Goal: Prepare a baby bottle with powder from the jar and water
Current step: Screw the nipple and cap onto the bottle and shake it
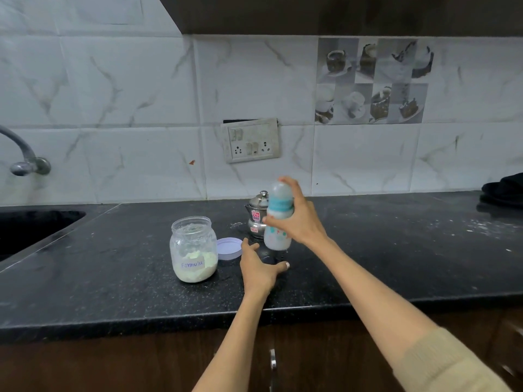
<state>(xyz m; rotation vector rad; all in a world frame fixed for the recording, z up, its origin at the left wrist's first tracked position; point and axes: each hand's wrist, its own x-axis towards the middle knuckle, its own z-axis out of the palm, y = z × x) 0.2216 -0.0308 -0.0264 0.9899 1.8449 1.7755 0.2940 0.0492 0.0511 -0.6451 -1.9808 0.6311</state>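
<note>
Black speckled counter (396, 250) fills my view. Far left I see a sink (34, 230) and a wall tap (25, 159). Next comes the open glass jar (194, 248), labelled "Formula", part full of pale powder, with its lid (227, 248) lying flat just beside it. My left hand (260, 268) hovers over the counter, fingers spread, holding nothing. Behind stands a small steel pot (256, 215). My right hand (300, 219) grips the capped baby bottle (278, 219), held upright above the counter, one fingertip on its cap.
</note>
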